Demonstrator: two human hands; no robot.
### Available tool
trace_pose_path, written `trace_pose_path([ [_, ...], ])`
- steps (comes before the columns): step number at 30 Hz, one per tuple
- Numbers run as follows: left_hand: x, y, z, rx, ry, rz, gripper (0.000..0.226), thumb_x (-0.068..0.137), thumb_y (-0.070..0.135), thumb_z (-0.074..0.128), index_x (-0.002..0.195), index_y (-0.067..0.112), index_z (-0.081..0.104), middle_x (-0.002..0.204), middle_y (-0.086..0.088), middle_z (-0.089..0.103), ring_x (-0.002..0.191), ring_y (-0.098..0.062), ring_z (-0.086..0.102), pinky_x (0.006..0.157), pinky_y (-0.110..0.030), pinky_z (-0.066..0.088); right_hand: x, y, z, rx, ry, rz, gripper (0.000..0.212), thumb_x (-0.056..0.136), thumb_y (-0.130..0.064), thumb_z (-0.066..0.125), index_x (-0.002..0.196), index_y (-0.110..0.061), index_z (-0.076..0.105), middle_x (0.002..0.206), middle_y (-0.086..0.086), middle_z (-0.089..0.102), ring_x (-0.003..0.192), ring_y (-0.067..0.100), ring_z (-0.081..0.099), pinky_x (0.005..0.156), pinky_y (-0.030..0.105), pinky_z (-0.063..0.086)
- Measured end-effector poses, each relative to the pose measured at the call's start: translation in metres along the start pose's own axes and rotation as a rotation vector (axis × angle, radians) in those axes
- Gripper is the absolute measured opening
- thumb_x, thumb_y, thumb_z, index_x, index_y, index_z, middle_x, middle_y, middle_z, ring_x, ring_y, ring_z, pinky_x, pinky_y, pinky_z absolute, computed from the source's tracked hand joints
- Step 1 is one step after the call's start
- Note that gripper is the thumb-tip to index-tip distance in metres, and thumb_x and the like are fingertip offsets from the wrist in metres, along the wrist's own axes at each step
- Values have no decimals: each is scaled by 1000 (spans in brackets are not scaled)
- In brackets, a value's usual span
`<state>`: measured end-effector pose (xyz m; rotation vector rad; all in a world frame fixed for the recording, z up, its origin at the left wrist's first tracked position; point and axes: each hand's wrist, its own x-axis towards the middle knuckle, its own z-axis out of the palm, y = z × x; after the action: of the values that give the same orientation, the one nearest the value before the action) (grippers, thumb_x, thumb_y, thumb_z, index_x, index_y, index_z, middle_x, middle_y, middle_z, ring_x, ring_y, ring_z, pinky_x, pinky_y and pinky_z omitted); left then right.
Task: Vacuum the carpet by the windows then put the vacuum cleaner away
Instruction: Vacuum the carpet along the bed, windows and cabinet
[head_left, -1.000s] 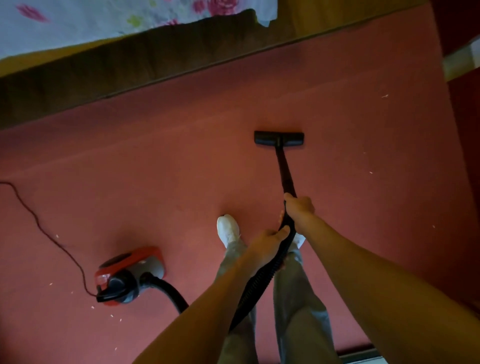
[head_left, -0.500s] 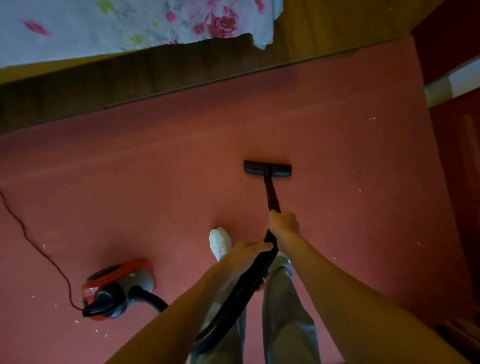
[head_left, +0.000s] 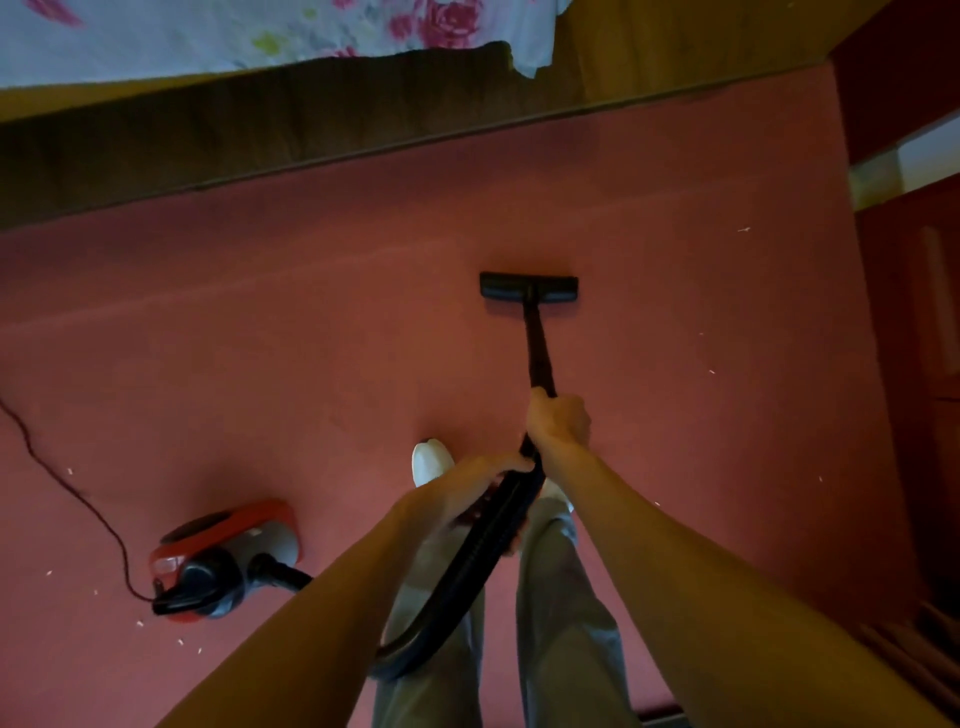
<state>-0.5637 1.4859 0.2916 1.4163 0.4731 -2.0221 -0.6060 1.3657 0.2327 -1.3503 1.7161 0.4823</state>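
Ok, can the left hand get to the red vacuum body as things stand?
Probably not yet: the left hand grips the hose, and the vacuum body sits on the carpet to the person's left. Nothing lies between them, so letting go and stooping should do.

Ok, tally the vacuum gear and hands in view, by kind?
Hands: 2 (left hand, right hand)
Black vacuum pieces: 3 (flat floor nozzle, rigid wand, ribbed hose)
Red-and-black canister body: 1
Dark power cord: 1
Total: 7
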Motion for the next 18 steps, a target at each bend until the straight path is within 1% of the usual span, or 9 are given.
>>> trace_pose_path([
  [3, -3, -14, -16, 116, -119, -102, 66, 85, 47, 63, 122, -7, 59, 95, -23, 69, 80, -36, 67, 74, -41, 59, -17, 17, 7, -40, -93, 94, 41, 98, -28, 44, 123, 1, 62, 122, 19, 65, 106, 35, 63, 94, 40, 51],
  [6, -1, -26, -25, 142, -122, -144, 63, 87, 47, 60, 124, -4, 59, 97, -21, 70, 82, -36, 69, 77, -42, 59, -24, 29, 18, 26, -198, 185, 32, 96, -23, 44, 111, -3, 63, 118, 18, 66, 94, 29, 61, 92, 41, 53],
  [8, 0, -29, -22, 161, -66, -136, 58, 92, 48, 56, 118, -4, 62, 91, -18, 70, 75, -32, 70, 72, -37, 59, -22, 32, 22, -9, -190, 164, 39, 96, -29, 44, 116, -1, 64, 118, 17, 67, 100, 32, 64, 92, 42, 53],
  [10, 1, -27, -12, 129, 49, -68, 54, 98, 43, 53, 111, -8, 63, 83, -18, 66, 57, -23, 65, 55, -27, 56, -15, 26, 21, -6, -166, 129, 46, 98, -33, 45, 126, 0, 60, 123, 18, 64, 110, 36, 62, 92, 38, 51],
  [11, 3, -24, -6, 82, 108, -16, 52, 100, 38, 53, 111, -12, 63, 82, -19, 63, 49, -20, 62, 47, -23, 52, -8, 19, 18, 37, -160, 114, 48, 98, -34, 47, 128, 1, 59, 123, 19, 64, 110, 36, 62, 87, 35, 51],
  [13, 6, -13, -2, 8, 202, 113, 48, 99, 29, 56, 111, -18, 62, 81, -20, 62, 43, -16, 58, 41, -21, 48, 5, 0, 8, 171, -144, 95, 48, 96, -33, 54, 127, 3, 57, 115, 16, 63, 100, 32, 63, 70, 32, 47],
  [14, 5, -5, -2, -16, 216, 173, 47, 99, 28, 57, 111, -17, 63, 81, -20, 62, 43, -16, 58, 42, -21, 48, 9, -10, 2, 229, -130, 90, 47, 95, -33, 57, 125, 3, 57, 110, 15, 63, 93, 30, 63, 64, 31, 46],
  [16, -6, 14, -6, -28, 173, 241, 42, 99, 30, 55, 110, -9, 64, 83, -18, 64, 51, -18, 60, 46, -23, 51, 10, -32, -14, 310, -131, 73, 45, 93, -32, 60, 122, 1, 56, 103, 14, 62, 85, 29, 61, 55, 29, 45],
  [18, -28, 34, -11, 52, 108, 278, 41, 99, 33, 54, 113, -4, 63, 85, -17, 64, 61, -22, 61, 52, -25, 54, -4, -51, -30, 367, -122, 51, 37, 94, -30, 61, 116, -1, 57, 90, 11, 60, 74, 24, 58, 49, 28, 44],
])
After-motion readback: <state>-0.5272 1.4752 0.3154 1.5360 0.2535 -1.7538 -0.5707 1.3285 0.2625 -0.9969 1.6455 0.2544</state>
